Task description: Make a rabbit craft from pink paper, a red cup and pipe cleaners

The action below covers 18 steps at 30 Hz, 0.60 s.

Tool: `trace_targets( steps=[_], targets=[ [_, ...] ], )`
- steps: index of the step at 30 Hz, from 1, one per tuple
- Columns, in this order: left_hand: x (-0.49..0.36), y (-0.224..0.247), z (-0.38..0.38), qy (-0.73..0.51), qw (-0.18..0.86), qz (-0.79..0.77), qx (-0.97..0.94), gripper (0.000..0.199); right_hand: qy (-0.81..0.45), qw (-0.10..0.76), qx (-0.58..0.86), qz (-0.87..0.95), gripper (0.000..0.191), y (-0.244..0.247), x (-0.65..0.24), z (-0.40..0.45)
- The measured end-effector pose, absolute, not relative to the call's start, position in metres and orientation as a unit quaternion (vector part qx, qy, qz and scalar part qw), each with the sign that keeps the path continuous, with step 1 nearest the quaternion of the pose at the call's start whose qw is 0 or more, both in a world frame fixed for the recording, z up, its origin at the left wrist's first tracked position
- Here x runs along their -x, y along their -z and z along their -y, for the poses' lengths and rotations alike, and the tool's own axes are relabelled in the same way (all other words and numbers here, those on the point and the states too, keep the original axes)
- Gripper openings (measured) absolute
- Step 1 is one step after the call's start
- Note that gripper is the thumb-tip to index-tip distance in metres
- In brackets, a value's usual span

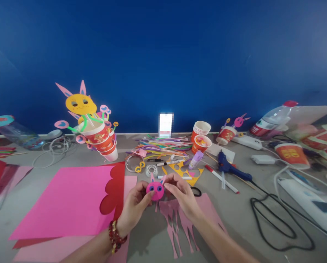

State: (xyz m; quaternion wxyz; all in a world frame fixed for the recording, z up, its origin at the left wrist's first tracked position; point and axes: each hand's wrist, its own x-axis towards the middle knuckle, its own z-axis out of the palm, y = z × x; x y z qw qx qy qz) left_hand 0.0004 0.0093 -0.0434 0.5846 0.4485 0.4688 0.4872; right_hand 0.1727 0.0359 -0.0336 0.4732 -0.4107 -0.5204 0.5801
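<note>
A pink paper rabbit face (157,195) with two dark-centred eyes and upright ears is held above the table. My left hand (137,201) grips its left edge, the thumb lying on the front. At the right edge, by the base of the right ear, the thumb and finger of my right hand (182,193) are pinched together. Just below lies a pale pink cut-out paper sheet (207,210) with long pointed strips. Behind the hands are a roll of tape (151,170), a black marker (169,163) and a yellow paper scrap with round holes (181,169).
Bright pink paper (67,201) covers the left side. Stacked red cups with a yellow rabbit face (80,103) stand behind it. Coloured pipe cleaners (163,147) lie at the back. On the right are a blue glue gun (229,166), its black cord (273,219) and a bottle (273,118).
</note>
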Motion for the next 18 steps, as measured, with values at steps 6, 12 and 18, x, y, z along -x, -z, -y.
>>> trace_targets(
  steps=[6,12,18],
  targets=[
    [-0.0030,0.0449,-0.0071,-0.474,0.586,-0.453,-0.476,0.028,-0.625,0.467,0.389,0.491,0.019,0.0396,-0.1699,-0.0335],
    [-0.0026,0.0429,-0.0062,-0.471,0.583,-0.459,-0.477,0.028,-0.627,0.473,0.391,0.479,0.021,0.0401,-0.1692,-0.0340],
    [-0.0032,0.0398,-0.0050,-0.464,0.580,-0.464,-0.483,0.029,-0.629,0.474,0.399,0.468,0.023,0.0360,-0.1680,-0.0319]
  ],
)
